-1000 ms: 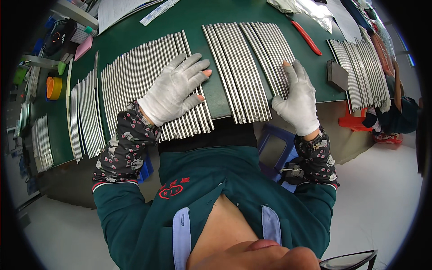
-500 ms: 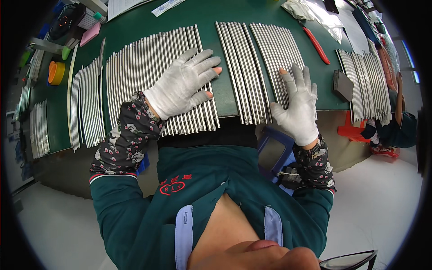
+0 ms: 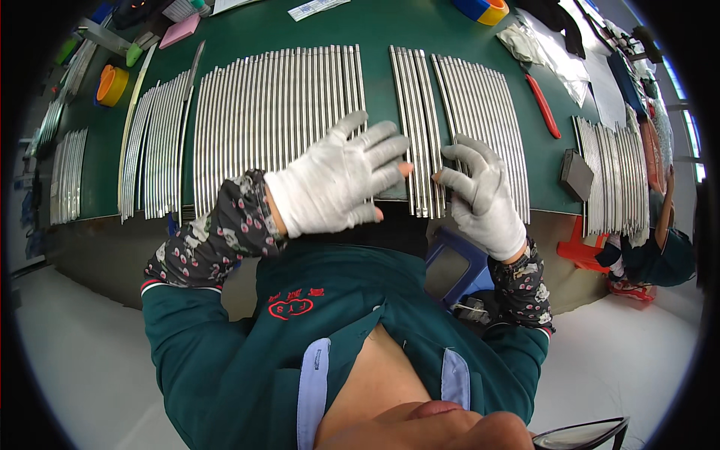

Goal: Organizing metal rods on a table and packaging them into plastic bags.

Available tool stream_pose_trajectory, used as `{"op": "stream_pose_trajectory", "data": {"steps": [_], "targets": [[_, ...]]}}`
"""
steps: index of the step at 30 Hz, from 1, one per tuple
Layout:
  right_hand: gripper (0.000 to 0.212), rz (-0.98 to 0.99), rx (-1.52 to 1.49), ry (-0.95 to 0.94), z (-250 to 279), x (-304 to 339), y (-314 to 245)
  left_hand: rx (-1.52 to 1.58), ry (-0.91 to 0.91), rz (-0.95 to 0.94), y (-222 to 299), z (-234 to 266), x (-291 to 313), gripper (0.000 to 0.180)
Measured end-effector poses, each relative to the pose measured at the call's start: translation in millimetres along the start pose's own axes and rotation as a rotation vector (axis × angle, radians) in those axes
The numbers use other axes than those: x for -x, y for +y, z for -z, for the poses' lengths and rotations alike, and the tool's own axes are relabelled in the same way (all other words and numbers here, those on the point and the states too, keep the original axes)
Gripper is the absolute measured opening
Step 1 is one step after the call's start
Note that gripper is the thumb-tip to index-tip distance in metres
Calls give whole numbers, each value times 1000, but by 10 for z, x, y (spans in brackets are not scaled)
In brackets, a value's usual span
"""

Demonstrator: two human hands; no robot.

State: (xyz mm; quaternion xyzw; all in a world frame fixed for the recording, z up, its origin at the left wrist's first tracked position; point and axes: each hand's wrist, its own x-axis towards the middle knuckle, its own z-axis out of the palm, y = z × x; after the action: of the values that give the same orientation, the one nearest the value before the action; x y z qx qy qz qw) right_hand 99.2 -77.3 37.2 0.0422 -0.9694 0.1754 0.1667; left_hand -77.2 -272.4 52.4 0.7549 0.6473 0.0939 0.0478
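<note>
With your left hand point(image 3: 337, 176) spread, visibly empty, and right hand point(image 3: 484, 187) half-curled, grip unclear, press the narrow rod row point(image 3: 412, 97) evenly.

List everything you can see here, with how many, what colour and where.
Metal rods: many, silver, grouped along the table
Table: one, green, under the rods
Hand tool: one, red-handled, upper right
Block: one, dark grey, beside the far-right rods
Ring-shaped item: one, orange-yellow, left
Pad: one, pink, upper left
Cloth: one, whitish, upper right
Stool: one, blue, below the table's near edge
Co-worker: one, dark clothing, far right
Smaller edge items: uncounted, too blurred to name
Left hand: one, white-gloved, over the widest rod group
Right hand: one, white-gloved, at the rods farther right
Sleeves: two, dark floral, forearms
</note>
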Motion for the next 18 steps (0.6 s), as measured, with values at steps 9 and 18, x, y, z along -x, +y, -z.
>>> {"op": "stream_pose_trajectory", "data": {"steps": [9, 18], "targets": [[34, 156, 67, -87, 70, -144, -15, 135, 43, 110, 539, -173, 97, 71], [36, 230, 70, -136, 73, -325, -203, 134, 180, 137, 584, -188, 280, 68]]}}
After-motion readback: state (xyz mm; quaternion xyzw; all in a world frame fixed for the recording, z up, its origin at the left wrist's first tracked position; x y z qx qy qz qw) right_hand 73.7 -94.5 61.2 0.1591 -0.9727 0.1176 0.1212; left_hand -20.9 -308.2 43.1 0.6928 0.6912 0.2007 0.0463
